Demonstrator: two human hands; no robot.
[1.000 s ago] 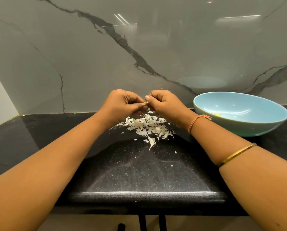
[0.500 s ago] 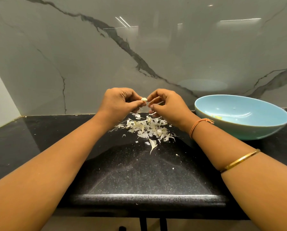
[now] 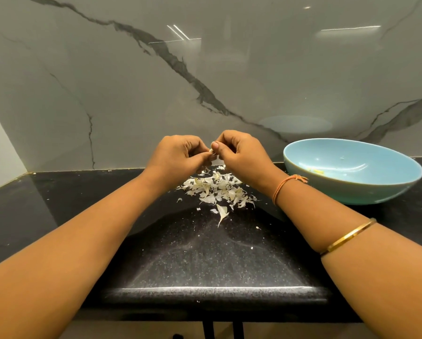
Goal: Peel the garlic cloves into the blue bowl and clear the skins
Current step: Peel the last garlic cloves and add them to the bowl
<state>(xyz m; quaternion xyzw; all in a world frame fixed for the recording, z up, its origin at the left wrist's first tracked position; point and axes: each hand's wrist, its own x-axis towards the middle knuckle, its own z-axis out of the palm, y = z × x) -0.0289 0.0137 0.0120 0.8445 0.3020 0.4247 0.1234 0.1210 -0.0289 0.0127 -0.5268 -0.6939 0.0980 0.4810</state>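
Forearms (image 3: 107,228) outstretched, left hand (image 3: 178,155) and right hand (image 3: 240,152) curled together — both pinching a garlic clove (image 3: 211,150) above the skins (image 3: 217,189)

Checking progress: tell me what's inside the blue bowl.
The blue bowl holds a few pale-yellow bits at its left side, too small to identify. Its near inner wall is hidden by the rim.
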